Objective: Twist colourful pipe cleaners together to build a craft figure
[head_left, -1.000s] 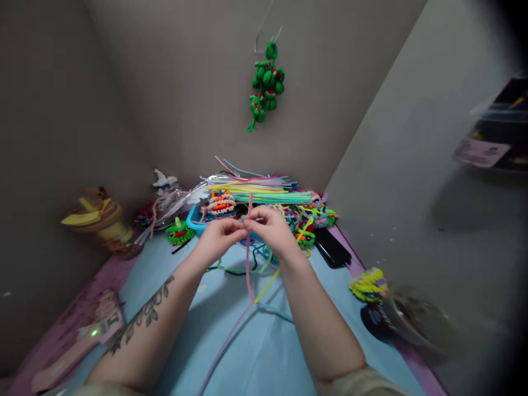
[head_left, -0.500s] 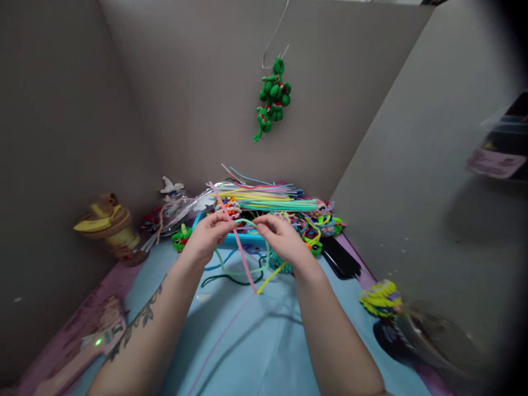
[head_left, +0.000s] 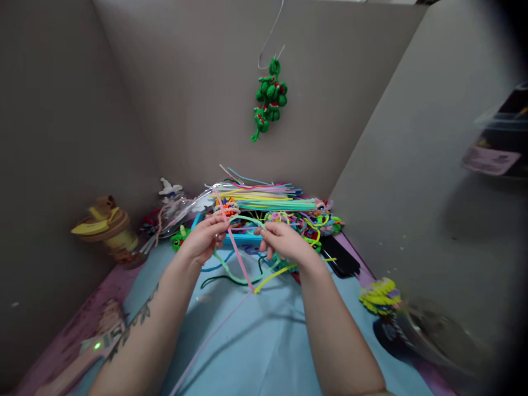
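Observation:
My left hand [head_left: 203, 239] pinches a pink pipe cleaner [head_left: 235, 247] that slants up past its fingers and trails down toward me over the blue mat [head_left: 256, 341]. A pale green pipe cleaner [head_left: 243, 220] arches between both hands; my right hand [head_left: 280, 240] is closed on its other end. A yellow pipe cleaner [head_left: 274, 275] pokes out under my right wrist. Both hands hover above the mat, just in front of a blue tray [head_left: 243, 239].
A heap of coloured pipe cleaners [head_left: 264, 198] and small twisted figures lies behind the tray. A green figure [head_left: 270, 99] hangs on the back wall. A yellow-brown cup [head_left: 105, 225] stands left, a black phone [head_left: 340, 258] right, a yellow coil [head_left: 379, 294] further right.
My hands have drawn apart, stretching the pale green pipe cleaner into an arch between them. The pink pipe cleaner has tilted from upright to slanting left.

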Demonstrator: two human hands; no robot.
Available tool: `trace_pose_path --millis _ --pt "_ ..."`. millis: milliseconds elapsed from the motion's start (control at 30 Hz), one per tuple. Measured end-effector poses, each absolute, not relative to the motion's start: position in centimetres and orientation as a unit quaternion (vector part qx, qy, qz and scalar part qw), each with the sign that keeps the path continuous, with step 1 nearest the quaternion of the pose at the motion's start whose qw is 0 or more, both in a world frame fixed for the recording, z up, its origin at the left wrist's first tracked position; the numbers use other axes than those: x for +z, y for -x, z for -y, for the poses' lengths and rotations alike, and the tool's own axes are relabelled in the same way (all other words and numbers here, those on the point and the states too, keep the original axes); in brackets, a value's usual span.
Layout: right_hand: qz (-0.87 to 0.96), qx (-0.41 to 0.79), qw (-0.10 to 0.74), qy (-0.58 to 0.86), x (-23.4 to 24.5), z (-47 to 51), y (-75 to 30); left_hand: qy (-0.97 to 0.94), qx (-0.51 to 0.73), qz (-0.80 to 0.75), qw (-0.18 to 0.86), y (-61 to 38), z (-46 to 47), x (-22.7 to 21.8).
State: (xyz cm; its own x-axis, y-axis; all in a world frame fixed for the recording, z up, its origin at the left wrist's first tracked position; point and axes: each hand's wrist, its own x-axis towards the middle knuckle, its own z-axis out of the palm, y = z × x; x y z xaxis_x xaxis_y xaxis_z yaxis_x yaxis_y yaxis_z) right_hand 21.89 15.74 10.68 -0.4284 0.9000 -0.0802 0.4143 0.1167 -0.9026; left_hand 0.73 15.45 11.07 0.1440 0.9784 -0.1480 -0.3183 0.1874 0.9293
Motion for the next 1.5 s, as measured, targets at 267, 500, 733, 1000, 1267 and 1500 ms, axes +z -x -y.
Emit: trace_pose_path --millis 267,500,733,1000,1267,1500 --pt "0.733 0.409 0.203 0.504 9.0 -16.9 -22.7 -0.466 0.420 -0.487 0.608 -0.6 -16.2 9.1" --pt "0.737 0.400 0.196 0.508 9.2 -16.7 -22.7 -0.475 0.420 -0.483 0.604 -0.4 -16.1 9.2" --pt "0.741 0.393 0.191 0.510 8.6 -17.0 -22.6 -0.482 0.417 -0.487 0.597 -0.4 -16.1 9.4" --pt "0.800 0.228 0.270 0.485 11.4 -14.9 -22.7 -0.491 0.430 -0.483 0.584 0.1 -16.2 9.5" --pt "0.873 0.352 0.028 0.336 10.2 -13.6 -20.7 -0.457 0.494 -0.460 0.579 0.6 -16.4 9.5" --pt "0.843 0.395 0.054 0.361 11.4 -13.0 -21.0 -0.429 0.541 -0.438 0.576 2.7 -16.6 10.1"
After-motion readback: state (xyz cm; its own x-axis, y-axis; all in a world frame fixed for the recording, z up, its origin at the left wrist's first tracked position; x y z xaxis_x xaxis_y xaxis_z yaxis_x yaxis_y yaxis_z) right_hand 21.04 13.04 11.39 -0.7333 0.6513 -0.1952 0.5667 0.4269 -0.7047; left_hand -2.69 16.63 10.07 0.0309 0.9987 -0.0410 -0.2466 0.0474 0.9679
